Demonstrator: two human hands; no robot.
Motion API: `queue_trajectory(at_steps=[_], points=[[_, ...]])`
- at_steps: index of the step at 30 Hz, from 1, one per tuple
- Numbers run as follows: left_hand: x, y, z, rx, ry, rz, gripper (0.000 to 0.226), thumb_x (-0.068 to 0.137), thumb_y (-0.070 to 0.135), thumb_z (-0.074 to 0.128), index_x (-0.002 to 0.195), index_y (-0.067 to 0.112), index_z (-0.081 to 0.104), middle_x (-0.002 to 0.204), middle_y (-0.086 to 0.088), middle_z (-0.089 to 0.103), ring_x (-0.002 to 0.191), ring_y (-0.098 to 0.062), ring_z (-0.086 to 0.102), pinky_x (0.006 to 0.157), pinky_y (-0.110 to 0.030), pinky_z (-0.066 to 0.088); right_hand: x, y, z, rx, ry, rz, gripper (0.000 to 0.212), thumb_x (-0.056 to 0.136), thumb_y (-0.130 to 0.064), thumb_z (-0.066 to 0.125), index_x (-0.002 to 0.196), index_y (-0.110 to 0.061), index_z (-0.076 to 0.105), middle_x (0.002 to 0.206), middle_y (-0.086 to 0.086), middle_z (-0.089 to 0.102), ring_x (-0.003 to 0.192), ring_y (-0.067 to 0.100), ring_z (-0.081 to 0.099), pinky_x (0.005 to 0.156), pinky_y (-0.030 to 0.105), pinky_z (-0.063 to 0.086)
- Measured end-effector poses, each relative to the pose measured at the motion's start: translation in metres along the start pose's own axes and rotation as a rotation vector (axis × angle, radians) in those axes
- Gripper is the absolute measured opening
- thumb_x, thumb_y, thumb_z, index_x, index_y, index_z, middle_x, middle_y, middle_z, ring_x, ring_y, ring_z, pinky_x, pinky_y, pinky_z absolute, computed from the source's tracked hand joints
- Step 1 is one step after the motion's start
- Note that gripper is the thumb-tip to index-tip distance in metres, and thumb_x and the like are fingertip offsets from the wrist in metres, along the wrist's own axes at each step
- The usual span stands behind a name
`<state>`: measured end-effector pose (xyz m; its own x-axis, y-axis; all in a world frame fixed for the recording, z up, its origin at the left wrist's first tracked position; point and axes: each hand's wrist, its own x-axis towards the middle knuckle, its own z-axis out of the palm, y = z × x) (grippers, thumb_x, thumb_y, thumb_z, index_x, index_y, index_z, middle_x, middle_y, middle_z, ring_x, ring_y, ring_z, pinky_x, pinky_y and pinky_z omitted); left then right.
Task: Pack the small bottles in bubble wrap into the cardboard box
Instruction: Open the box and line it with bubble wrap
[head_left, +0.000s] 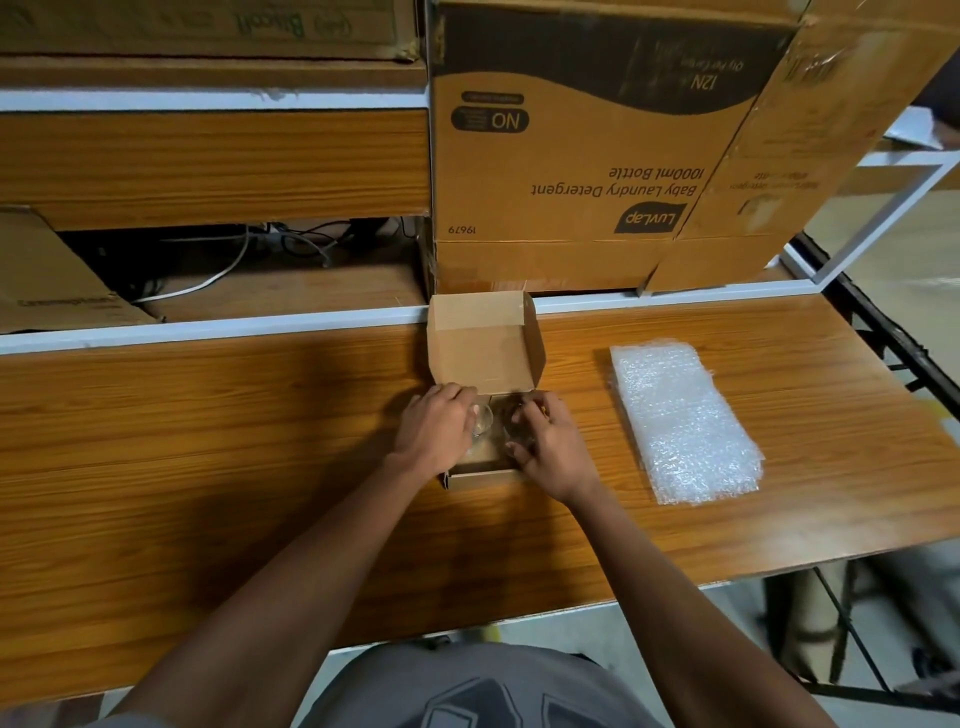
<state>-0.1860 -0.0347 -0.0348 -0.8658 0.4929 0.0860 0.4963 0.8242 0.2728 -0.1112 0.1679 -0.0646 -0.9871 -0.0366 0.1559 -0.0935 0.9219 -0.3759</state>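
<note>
Both hands down inside the small cardboard box, lid flap standing open at the far side so the cavity stays reachable. Left hand curled over a clear small bottle at the box's left half, fingers wrapped round its top; right hand curled over a second clear bottle at the right half, thumb and fingertips pinching its upper rim. Two bottles side by side, close together or touching — too blurred to say which — and both apparently bare glass, with no wrap visible on them. Whether lifting out or seating in, impossible to tell from this one view. Stack of bubble wrap flat on the wooden table, well to the right of the box and untouched, presumably laid there within easy reach of the right hand for wrapping. Box pushed up near the table's white back edge, probably so it cannot slide away under the hands. Large detergent carton on the raised shelf behind, cables in the gap to its left. Judged as early in the task: wrapping not yet done, bottles likely needing to come out, get rolled in a sheet each, then go back in. Glass on glass the main risk, so a separate, firm hold on each makes sense
</note>
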Motion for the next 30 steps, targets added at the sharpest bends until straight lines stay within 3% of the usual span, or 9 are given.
queue_trajectory(at_steps=[4, 8, 10, 15, 19, 23, 27, 30], points=[[-0.01, 0.002, 0.01, 0.032, -0.01, 0.074, 0.055, 0.11, 0.045, 0.042, 0.159, 0.021, 0.044, 0.162, 0.001, 0.045, 0.146, -0.02, 0.043, 0.113, -0.044, 0.044, -0.003, -0.005, 0.008, -0.009, 0.018, -0.059, 0.072, 0.089, -0.024, 0.072, 0.153, -0.013, 0.041, 0.155, 0.012, 0.041, 0.138, 0.031, 0.044, 0.116, 0.043, 0.044], [-0.017, 0.005, 0.026, 0.074, -0.077, 0.116, 0.063, 0.113, 0.045, 0.034, 0.169, 0.018, 0.022, 0.177, 0.0, 0.014, 0.163, -0.02, 0.013, 0.127, -0.042, 0.026, -0.003, -0.006, 0.024, -0.119, -0.001, -0.074, 0.071, 0.103, -0.028, 0.057, 0.165, -0.011, 0.026, 0.168, 0.015, 0.03, 0.154, 0.034, 0.028, 0.127, 0.047, 0.03], [-0.018, 0.005, 0.035, 0.1, -0.088, 0.125, 0.065, 0.114, 0.041, 0.034, 0.17, 0.017, 0.011, 0.178, -0.001, 0.004, 0.164, -0.022, -0.002, 0.132, -0.046, 0.018, -0.003, -0.007, 0.028, -0.153, -0.03, -0.066, 0.077, 0.103, -0.026, 0.059, 0.167, -0.011, 0.02, 0.171, 0.016, 0.025, 0.159, 0.036, 0.019, 0.131, 0.049, 0.021], [-0.017, 0.001, 0.055, 0.079, -0.112, 0.101, 0.073, 0.113, 0.03, 0.043, 0.169, 0.016, -0.002, 0.177, -0.002, -0.013, 0.161, -0.027, -0.024, 0.13, -0.051, 0.023, -0.003, -0.011, 0.03, -0.182, -0.044, -0.025, 0.084, 0.102, -0.016, 0.063, 0.169, -0.013, 0.012, 0.175, 0.015, 0.013, 0.161, 0.041, 0.008, 0.132, 0.048, 0.013], [-0.016, 0.001, 0.058, 0.074, -0.12, 0.099, 0.076, 0.113, 0.023, 0.043, 0.168, 0.019, -0.008, 0.176, 0.001, -0.02, 0.159, -0.026, -0.03, 0.132, -0.051, 0.019, -0.005, -0.012, 0.031, -0.178, -0.039, -0.026, 0.089, 0.099, -0.014, 0.068, 0.168, -0.012, 0.011, 0.175, 0.013, 0.01, 0.161, 0.041, 0.002, 0.131, 0.049, 0.015], [-0.016, -0.004, 0.067, 0.136, -0.098, 0.123, 0.075, 0.112, 0.022, 0.046, 0.169, 0.016, -0.003, 0.177, -0.004, -0.01, 0.161, -0.029, -0.022, 0.13, -0.051, 0.023, -0.007, -0.015, 0.023, -0.159, -0.035, -0.056, 0.101, 0.085, -0.011, 0.081, 0.165, -0.003, 0.02, 0.173, 0.019, 0.017, 0.158, 0.031, -0.013, 0.128, 0.051, 0.018], [-0.015, -0.005, 0.069, 0.142, -0.107, 0.143, 0.074, 0.112, 0.019, 0.043, 0.169, 0.015, -0.003, 0.178, -0.004, -0.009, 0.162, -0.026, -0.019, 0.13, -0.05, 0.022, -0.003, -0.01, 0.026, -0.135, -0.057, -0.061, 0.098, 0.088, -0.006, 0.076, 0.166, -0.004, 0.017, 0.174, 0.018, 0.015, 0.161, 0.035, 0.005, 0.131, 0.047, 0.019], [-0.016, -0.006, 0.069, 0.141, -0.098, 0.16, 0.08, 0.109, 0.012, 0.047, 0.168, 0.017, -0.007, 0.178, -0.004, -0.008, 0.163, -0.025, -0.015, 0.13, -0.048, 0.023, -0.001, -0.006, 0.03, -0.096, -0.086, -0.056, 0.098, 0.089, -0.004, 0.072, 0.167, -0.005, 0.013, 0.175, 0.017, 0.01, 0.163, 0.033, 0.005, 0.132, 0.044, 0.014]])
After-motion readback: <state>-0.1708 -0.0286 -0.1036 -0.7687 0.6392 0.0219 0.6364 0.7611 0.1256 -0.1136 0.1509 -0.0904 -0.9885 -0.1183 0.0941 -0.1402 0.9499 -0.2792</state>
